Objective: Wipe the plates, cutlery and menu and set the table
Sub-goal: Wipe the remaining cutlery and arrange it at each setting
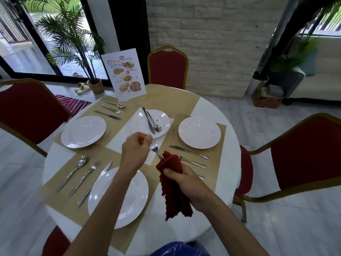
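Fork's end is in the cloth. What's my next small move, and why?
Probably draw the fork back with the left hand, so the end buried in the red cloth, which the right hand pinches around it, slides out wiped. The cloth is folded over that end only.

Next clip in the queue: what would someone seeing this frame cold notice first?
Mid-frame, the left hand holds a fork with one end tucked into a dark red cloth gripped by the right hand, above the round table. Just beyond, the middle plate carries a knife, a spoon and an orange speck. A picture menu stands upright at the far edge.
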Demonstrator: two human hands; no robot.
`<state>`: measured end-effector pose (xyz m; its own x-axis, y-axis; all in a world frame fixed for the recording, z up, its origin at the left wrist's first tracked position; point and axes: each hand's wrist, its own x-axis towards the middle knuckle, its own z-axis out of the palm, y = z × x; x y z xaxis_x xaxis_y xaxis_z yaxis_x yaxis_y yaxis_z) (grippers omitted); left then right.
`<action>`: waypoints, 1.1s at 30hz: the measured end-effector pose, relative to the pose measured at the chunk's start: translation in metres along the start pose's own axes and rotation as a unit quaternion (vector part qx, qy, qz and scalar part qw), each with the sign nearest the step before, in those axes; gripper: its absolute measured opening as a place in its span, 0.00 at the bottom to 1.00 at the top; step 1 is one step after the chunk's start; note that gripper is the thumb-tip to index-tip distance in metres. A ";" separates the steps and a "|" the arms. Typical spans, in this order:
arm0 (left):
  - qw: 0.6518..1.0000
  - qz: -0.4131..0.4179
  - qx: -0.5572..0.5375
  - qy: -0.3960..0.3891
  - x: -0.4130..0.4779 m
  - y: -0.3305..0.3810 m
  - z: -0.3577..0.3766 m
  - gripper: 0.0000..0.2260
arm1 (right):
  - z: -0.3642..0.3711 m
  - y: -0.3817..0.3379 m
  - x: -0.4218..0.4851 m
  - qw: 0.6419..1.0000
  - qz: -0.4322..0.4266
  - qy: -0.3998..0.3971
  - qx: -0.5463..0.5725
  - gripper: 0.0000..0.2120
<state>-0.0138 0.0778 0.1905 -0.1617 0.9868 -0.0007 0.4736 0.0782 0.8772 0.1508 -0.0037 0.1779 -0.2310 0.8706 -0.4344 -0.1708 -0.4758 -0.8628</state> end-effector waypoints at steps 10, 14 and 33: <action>1.000 0.002 -0.025 0.004 0.049 0.011 0.014 0.05 | -0.030 -0.019 0.031 0.999 -0.026 0.017 0.030 0.07; 1.000 -0.014 -0.023 -0.011 0.064 0.005 0.036 0.13 | -0.064 -0.041 0.053 0.997 -0.010 0.057 0.042 0.07; 0.974 -0.083 0.141 -0.155 0.228 0.019 0.227 0.09 | -0.284 -0.150 0.319 0.970 0.009 0.241 -0.037 0.11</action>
<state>0.1553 0.3365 0.0980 -0.0081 0.9494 -0.3139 0.6886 0.2329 0.6867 0.3744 0.3809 0.0957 0.2441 0.8278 -0.5052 -0.0974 -0.4974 -0.8620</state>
